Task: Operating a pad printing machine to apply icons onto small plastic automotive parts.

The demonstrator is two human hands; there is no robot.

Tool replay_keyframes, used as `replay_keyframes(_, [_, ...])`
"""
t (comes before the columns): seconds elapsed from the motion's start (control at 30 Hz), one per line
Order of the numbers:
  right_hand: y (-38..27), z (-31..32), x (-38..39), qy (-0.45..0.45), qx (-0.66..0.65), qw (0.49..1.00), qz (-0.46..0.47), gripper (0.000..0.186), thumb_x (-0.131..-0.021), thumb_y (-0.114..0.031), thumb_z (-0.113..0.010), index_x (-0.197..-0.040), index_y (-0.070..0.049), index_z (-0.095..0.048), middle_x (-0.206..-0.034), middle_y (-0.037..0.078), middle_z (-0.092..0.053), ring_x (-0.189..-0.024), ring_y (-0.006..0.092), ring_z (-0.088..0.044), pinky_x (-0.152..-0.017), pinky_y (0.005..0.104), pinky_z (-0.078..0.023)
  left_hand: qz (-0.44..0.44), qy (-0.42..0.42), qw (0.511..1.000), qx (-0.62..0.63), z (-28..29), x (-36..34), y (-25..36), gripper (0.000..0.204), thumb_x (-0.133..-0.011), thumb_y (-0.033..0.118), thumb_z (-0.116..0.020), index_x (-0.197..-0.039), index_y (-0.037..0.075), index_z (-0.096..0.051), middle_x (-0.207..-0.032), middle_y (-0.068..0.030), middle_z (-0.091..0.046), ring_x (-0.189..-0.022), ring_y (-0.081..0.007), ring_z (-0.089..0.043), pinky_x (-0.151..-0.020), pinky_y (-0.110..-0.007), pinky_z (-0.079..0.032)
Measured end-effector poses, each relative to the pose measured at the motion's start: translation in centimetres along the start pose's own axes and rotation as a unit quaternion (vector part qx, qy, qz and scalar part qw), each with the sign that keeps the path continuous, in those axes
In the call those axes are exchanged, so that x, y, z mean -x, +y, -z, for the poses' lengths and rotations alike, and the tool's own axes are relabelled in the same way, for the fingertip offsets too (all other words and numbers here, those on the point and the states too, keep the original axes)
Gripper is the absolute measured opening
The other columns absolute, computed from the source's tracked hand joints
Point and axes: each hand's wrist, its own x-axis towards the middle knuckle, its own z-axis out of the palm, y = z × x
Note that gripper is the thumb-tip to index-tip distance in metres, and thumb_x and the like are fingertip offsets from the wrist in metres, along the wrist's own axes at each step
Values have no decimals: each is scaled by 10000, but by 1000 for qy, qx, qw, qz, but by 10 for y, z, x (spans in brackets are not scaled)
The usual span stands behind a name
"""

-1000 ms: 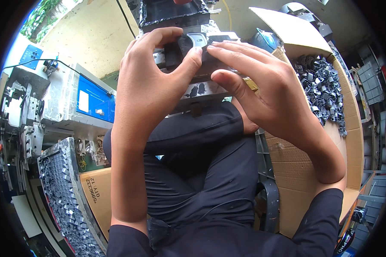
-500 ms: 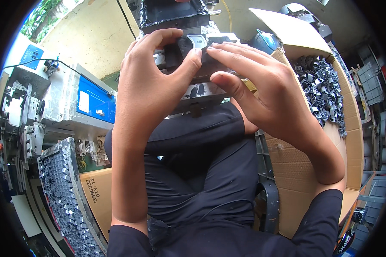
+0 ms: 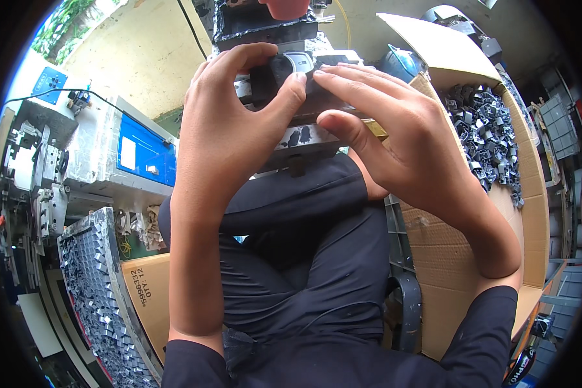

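Observation:
A small dark plastic part with a pale curved face (image 3: 302,63) sits on a black holder block (image 3: 262,81) at the top middle. My left hand (image 3: 223,123) curves round it, its index fingertip at the far side and its thumb against the near end of the pale face. My right hand (image 3: 394,123) comes in from the right. Its fingers are stretched out, the fingertips close by the part's right side, and the thumb stands apart below them. Whether those fingertips touch the part cannot be made out. Above hangs a pink rounded pad (image 3: 286,8), partly cut off by the upper edge.
Behind the holder stands a black-smeared tray (image 3: 265,33). An open cardboard box (image 3: 433,258) of small dark parts (image 3: 482,129) is at my right. Left are a machine with a blue panel (image 3: 145,152) and a rack of many small parts (image 3: 97,278).
The pink pad has come down into view at the top, over the tray. Both hands stay nearly where they were, and the pale-faced part has hardly shifted.

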Motion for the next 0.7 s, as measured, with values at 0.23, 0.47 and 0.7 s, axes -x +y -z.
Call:
replay_keyframes(0.23, [0,-1,1,8,5,1000,6,440,-1007,-282,-748,-1319,28,-722,-1301,250,-734,-1288,394,-683,-1108,472,-521,3,0,1000,4,0,0,1,464,-936,266,-804,-1290,-23,-727,-1207,-168,-759,-1143,-224,-716,-1000,-352,-551])
replay_keyframes(0.47, [0,-1,1,11,1,1000,5,439,-983,-259,-775,-1318,21,-726,-1304,247,-735,-1284,397,-685,-1107,475,-524,-11,3,1000,3,-1,0,-2,473,-940,276,-813,-1283,-36,-722,-1177,-166,-765,-1136,-227,-718,-1005,-356,-547])
replay_keyframes(0.7, [-2,0,0,6,0,1000,1,431,-979,-245,-779,-1319,15,-727,-1306,243,-735,-1280,393,-688,-1103,473,-527,-3,0,1000,2,-1,0,-1,484,-939,287,-818,-1267,-54,-715,-1177,-171,-765,-1124,-237,-725,-1015,-359,-541])
